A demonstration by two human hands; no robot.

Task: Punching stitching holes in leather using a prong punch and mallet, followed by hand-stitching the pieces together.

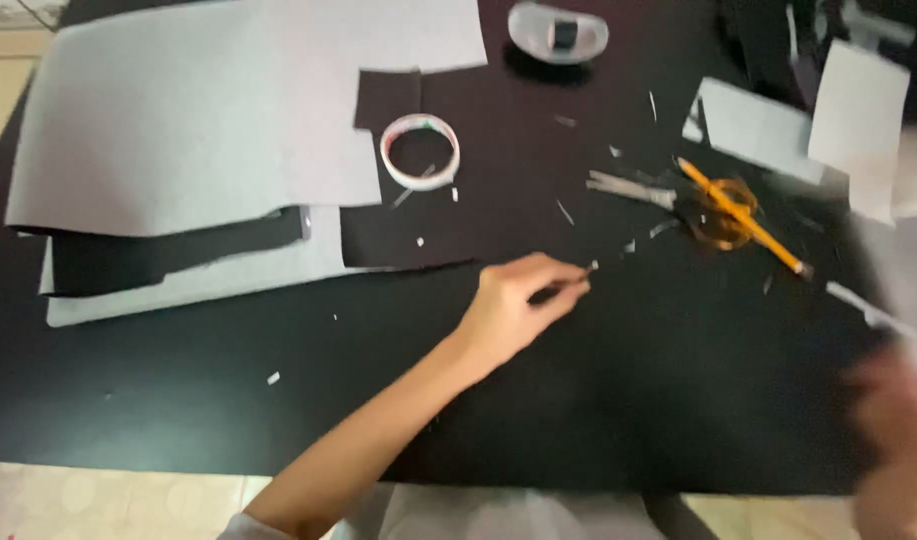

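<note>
A black table top (279, 400) fills nearly the whole view. At ten o'clock lies a big sheet of pale grey paper (199, 110), spread over a black sheet (159, 255) and another grey sheet (209, 280) beneath it. At two o'clock, smaller grey and white paper pieces (759, 125) lie together near the table's far edge.

The left hand (514, 305) reaches in from six o'clock to the centre, fingers pinched together on a thin dark object (564, 288), too small and blurred to name, with a pale tip just past the fingertips. The right hand (899, 440) is a blur at four o'clock; whether it is open or closed cannot be told.

At one o'clock from the left hand, well apart, lie scissors with orange handles (679, 200), and a yellow pencil (744, 215) lies across those handles. At eleven o'clock from the hand sits a roll of white tape (420, 150), flat on the table. At twelve o'clock, by the far edge, rests a clear oval tape dispenser (559, 32). Tiny white paper scraps (274, 378) are scattered over the black surface.
</note>
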